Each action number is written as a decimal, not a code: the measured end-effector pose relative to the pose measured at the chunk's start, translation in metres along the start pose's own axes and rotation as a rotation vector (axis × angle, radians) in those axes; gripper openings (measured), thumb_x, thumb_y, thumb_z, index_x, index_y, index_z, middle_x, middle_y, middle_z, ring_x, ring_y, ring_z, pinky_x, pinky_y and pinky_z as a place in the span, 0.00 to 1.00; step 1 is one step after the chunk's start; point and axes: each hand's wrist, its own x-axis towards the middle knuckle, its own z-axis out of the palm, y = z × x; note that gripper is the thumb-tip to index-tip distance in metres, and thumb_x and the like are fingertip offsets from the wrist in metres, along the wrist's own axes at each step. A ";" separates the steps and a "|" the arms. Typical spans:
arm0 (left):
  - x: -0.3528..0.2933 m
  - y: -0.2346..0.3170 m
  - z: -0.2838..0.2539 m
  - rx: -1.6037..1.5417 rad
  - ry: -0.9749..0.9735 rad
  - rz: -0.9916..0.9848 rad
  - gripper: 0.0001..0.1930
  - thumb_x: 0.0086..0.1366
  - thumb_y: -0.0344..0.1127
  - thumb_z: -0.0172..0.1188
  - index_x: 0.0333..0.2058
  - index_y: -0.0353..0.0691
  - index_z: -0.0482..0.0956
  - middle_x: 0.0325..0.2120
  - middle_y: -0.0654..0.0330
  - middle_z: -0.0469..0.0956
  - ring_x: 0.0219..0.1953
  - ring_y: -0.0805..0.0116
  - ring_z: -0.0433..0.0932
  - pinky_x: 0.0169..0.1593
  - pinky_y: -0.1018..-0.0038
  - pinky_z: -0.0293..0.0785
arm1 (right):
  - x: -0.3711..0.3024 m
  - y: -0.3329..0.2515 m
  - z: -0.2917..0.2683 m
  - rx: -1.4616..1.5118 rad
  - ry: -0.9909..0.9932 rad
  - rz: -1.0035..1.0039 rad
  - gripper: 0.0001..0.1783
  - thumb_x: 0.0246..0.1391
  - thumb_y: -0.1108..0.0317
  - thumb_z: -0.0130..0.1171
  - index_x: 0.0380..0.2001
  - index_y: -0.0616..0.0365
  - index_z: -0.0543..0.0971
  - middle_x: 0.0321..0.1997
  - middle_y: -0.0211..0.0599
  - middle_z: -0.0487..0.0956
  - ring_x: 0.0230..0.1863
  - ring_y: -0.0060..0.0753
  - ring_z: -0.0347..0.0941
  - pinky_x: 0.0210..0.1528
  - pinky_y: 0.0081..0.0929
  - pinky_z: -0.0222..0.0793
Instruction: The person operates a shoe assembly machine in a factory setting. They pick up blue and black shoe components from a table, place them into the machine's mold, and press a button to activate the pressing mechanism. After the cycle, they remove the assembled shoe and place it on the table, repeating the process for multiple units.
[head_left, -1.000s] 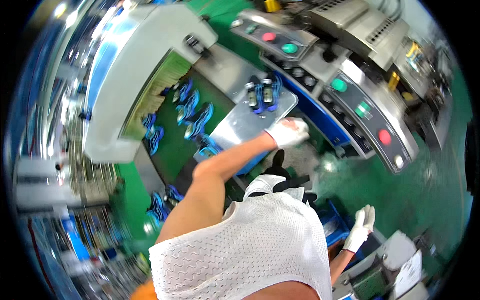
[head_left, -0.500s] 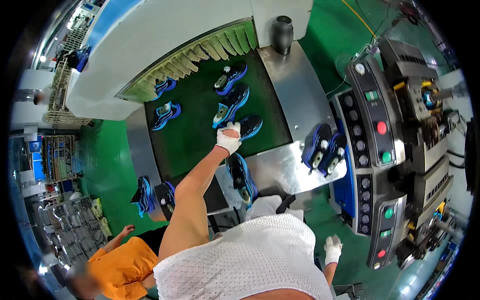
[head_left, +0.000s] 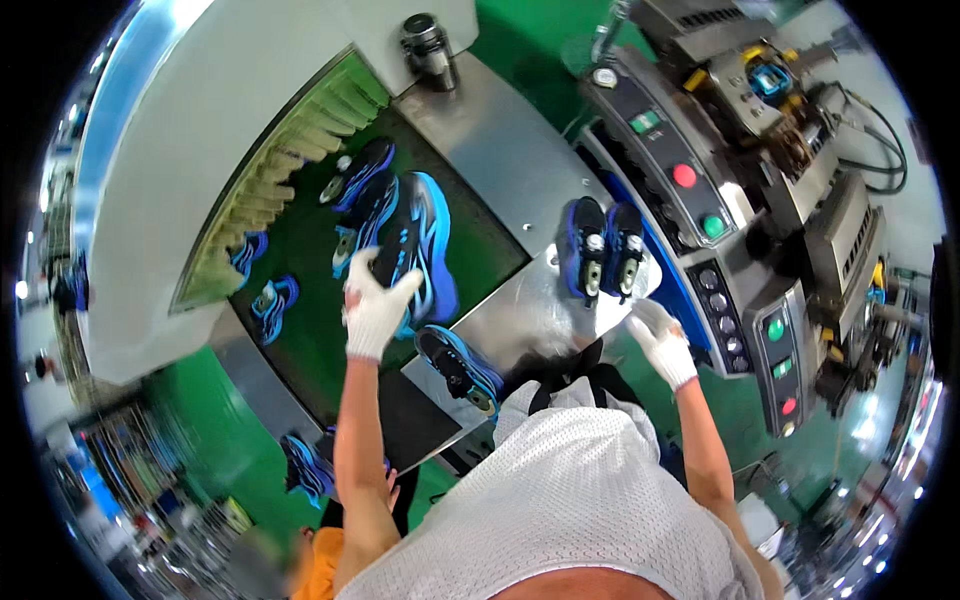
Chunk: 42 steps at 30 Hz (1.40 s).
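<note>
A black-and-blue sneaker [head_left: 430, 245] looms large over the dark green belt [head_left: 330, 375], its sole side turned to the right. My white-gloved left hand [head_left: 376, 308] is at its near-left side, thumb across the upper and fingers curled, gripping it; part of the grip is hidden. Beside the steel ledge [head_left: 520, 315], my gloved right hand [head_left: 660, 342] has its fingers stretched out, holding nothing. Just beyond it stands a pair of matching sneakers [head_left: 603, 245]. Another sneaker [head_left: 460, 370] lies on the ledge close to my body.
More sneakers [head_left: 270, 305] sit on the belt before a fringed curtain [head_left: 285, 165] at the machine's opening. A dark flask [head_left: 430, 50] stands on the far metal side. To the right is a pressing machine with a button panel [head_left: 685, 175]. A person in orange [head_left: 322, 560] is at lower left.
My left hand has raised the sneaker from the belt and its toe now points away. My right hand has come up from low right to the ledge. The view has turned rightward.
</note>
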 end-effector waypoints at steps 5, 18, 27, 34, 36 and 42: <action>-0.059 0.086 0.016 -0.979 -0.205 -0.084 0.31 0.66 0.41 0.63 0.64 0.36 0.67 0.56 0.54 0.75 0.56 0.63 0.74 0.61 0.66 0.71 | 0.018 -0.113 0.030 0.947 -0.686 -0.069 0.33 0.69 0.45 0.52 0.62 0.64 0.75 0.53 0.43 0.83 0.55 0.36 0.78 0.64 0.33 0.69; 0.001 0.418 0.209 -0.953 -0.870 0.557 0.34 0.70 0.31 0.61 0.71 0.35 0.58 0.67 0.48 0.65 0.67 0.58 0.68 0.68 0.65 0.67 | -0.016 -0.036 -0.209 1.432 -0.014 -0.045 0.30 0.49 0.75 0.71 0.56 0.65 0.75 0.45 0.39 0.84 0.38 0.31 0.83 0.45 0.32 0.82; 0.158 0.608 0.440 0.216 -0.312 0.837 0.43 0.59 0.59 0.65 0.66 0.40 0.63 0.62 0.42 0.68 0.63 0.43 0.71 0.64 0.48 0.65 | -0.083 0.089 -0.232 1.248 0.785 0.092 0.11 0.57 0.77 0.56 0.42 0.55 0.70 0.25 0.22 0.67 0.24 0.18 0.66 0.32 0.22 0.66; 0.215 0.635 0.463 0.291 -0.312 0.881 0.32 0.57 0.55 0.67 0.52 0.37 0.74 0.51 0.44 0.80 0.54 0.44 0.80 0.55 0.53 0.76 | -0.075 0.056 -0.261 0.694 0.750 0.140 0.05 0.56 0.76 0.56 0.30 0.57 0.70 0.25 0.24 0.69 0.26 0.19 0.67 0.33 0.22 0.66; 0.207 0.639 0.424 0.202 -0.257 0.836 0.35 0.56 0.58 0.67 0.55 0.40 0.75 0.53 0.42 0.79 0.57 0.44 0.78 0.58 0.56 0.75 | -0.062 0.035 -0.277 0.699 0.752 0.153 0.05 0.56 0.77 0.56 0.28 0.57 0.72 0.29 0.26 0.71 0.32 0.22 0.69 0.42 0.25 0.67; 0.137 0.543 0.272 -0.184 0.011 0.824 0.35 0.54 0.51 0.75 0.56 0.39 0.76 0.49 0.47 0.81 0.52 0.52 0.81 0.57 0.63 0.76 | 0.057 -0.013 -0.320 0.169 0.747 -0.398 0.15 0.55 0.72 0.64 0.47 0.62 0.81 0.48 0.38 0.83 0.49 0.32 0.80 0.55 0.34 0.74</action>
